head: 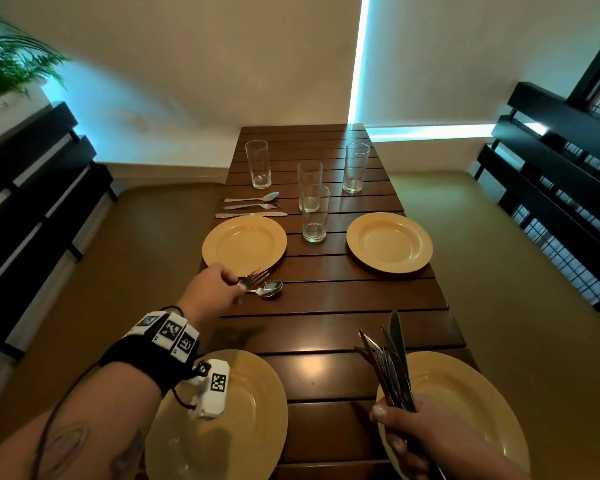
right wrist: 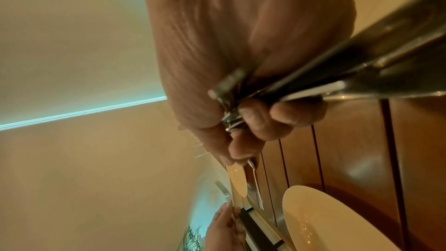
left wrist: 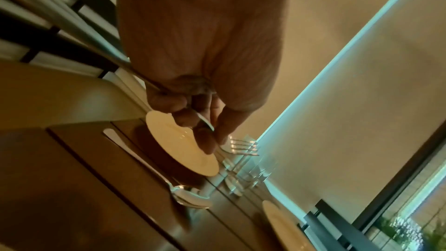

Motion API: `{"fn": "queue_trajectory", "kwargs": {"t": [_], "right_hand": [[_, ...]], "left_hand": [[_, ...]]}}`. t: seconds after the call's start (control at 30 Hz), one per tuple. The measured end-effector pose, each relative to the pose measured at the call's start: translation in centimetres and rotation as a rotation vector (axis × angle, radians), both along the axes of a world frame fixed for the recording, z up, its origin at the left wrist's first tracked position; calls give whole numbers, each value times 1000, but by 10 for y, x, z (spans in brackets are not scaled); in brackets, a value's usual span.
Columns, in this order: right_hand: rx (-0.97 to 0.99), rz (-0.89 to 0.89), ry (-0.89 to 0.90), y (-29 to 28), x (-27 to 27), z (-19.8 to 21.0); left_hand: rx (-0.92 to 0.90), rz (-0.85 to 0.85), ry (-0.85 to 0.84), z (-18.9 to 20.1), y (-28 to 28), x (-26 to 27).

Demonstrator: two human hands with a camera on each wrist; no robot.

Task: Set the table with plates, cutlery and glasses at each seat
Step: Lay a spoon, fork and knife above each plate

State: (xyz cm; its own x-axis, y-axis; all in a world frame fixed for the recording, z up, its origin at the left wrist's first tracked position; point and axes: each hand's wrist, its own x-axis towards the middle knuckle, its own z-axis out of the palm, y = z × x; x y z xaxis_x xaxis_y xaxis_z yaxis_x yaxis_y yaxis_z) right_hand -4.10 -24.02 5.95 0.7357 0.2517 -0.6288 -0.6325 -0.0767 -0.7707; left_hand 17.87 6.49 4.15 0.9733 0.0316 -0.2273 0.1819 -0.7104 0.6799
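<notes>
Your left hand (head: 211, 289) pinches a fork (head: 254, 279) by its handle, tines pointing away from you toward the far-left plate (head: 244, 242), just above a spoon (head: 267, 289) lying on the slatted table (head: 343, 299) close to its left edge. Your right hand (head: 409, 431) clenches a bundle of cutlery (head: 392, 368), long axes upright, tips fanned upward, over the near-right plate (head: 471, 403). Bare slats run open between the 4 plates; 4 glasses cluster farther back.

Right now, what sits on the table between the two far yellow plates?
In the head view, one empty glass stands between the far left plate and far right plate, apart from both; otherwise bare table.
</notes>
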Motion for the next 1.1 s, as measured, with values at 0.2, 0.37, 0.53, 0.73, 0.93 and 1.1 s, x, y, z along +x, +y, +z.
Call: {"fn": "queue_trajectory", "kwargs": {"t": [0.2,0.37,0.53,0.73,0.93,1.1], "right_hand": [[-13,-31,50,-1,8,-2],[-19,-68,138,0,17,-5],[-33,-72,171,-1,25,-10],[-24,-23,127,-2,33,-16],[-77,23,80,0,37,-24],[-105,30,82,1,38,-28]], "left_hand": [[336,-171,17,-36,12,17],[391,-268,94,-58,12,18],[437,-371,131,-76,14,19],[440,-439,103,-85,14,17],[499,-476,31,-91,11,19],[530,-463,-31,-93,17,20]]}}
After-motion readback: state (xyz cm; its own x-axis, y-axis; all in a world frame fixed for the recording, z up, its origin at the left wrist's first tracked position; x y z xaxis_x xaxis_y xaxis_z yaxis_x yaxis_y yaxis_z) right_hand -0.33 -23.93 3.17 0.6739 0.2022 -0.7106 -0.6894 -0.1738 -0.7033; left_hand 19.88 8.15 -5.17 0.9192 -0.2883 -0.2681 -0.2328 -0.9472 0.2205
